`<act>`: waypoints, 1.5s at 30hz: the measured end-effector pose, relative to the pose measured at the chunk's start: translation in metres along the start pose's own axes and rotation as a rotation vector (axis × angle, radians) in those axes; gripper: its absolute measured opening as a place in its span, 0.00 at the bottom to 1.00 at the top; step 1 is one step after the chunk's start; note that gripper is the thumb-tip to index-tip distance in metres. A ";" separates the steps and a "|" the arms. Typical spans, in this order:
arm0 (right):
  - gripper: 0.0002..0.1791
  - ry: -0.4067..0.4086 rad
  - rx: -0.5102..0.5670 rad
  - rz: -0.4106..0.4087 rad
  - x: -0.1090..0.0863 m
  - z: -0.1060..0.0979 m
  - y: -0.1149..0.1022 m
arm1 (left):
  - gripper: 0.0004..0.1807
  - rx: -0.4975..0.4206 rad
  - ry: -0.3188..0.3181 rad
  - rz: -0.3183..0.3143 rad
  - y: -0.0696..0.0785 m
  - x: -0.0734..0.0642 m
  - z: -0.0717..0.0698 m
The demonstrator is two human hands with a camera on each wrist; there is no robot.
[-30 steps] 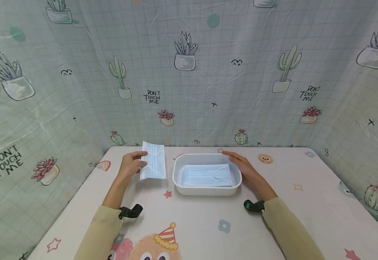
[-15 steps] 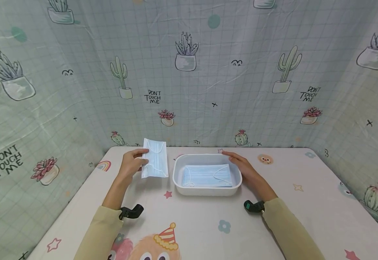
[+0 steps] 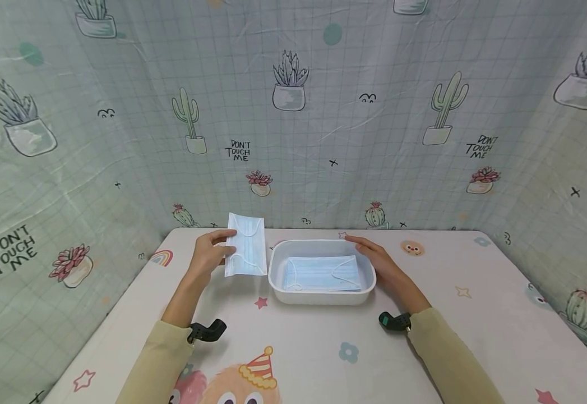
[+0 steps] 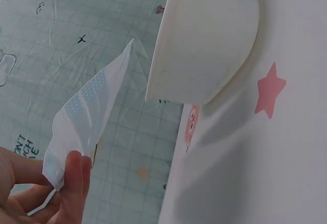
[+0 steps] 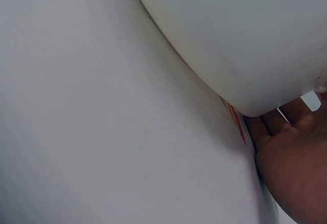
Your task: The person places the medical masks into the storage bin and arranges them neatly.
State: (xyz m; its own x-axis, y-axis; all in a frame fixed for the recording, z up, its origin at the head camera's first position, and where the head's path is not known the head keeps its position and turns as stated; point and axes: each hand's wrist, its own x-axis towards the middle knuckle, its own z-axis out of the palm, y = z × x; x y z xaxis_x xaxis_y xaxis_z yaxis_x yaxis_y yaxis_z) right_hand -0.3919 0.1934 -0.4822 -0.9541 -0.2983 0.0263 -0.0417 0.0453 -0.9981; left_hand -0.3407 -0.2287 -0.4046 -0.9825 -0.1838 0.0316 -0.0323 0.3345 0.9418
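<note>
A light-blue pleated face mask (image 3: 246, 247) hangs upright in my left hand (image 3: 209, 252), pinched at its left edge between thumb and fingers. It is just left of a white plastic tub (image 3: 318, 298) on the table, level with or above its rim. The left wrist view shows the mask (image 4: 84, 114) edge-on beside the tub (image 4: 204, 40). Inside the tub lies another blue face mask (image 3: 320, 273) with white ear loops; whether it is a stack I cannot tell. My right hand (image 3: 380, 261) rests against the tub's right side, fingers extended along its far corner.
A white tablecloth (image 3: 293, 336) with printed stars, flowers and cartoon faces covers the table. A grey-green curtain (image 3: 333, 129) printed with cacti rises behind and on both sides. Black wrist devices (image 3: 207, 331) sit on both forearms.
My left hand has moved the pinched mask slightly to the right and up, closer to the tub. My right hand and the tub stay in place.
</note>
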 end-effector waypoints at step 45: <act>0.26 -0.014 0.007 -0.017 -0.001 -0.001 -0.001 | 0.24 -0.039 -0.109 0.069 0.013 -0.014 0.023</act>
State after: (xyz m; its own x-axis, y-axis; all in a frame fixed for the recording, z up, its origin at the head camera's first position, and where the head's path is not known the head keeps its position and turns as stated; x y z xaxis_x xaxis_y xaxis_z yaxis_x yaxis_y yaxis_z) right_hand -0.3915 0.1946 -0.4810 -0.9490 -0.3125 0.0427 -0.0557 0.0331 -0.9979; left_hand -0.3316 -0.2003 -0.4003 -0.9963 -0.0590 0.0620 0.0411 0.3064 0.9510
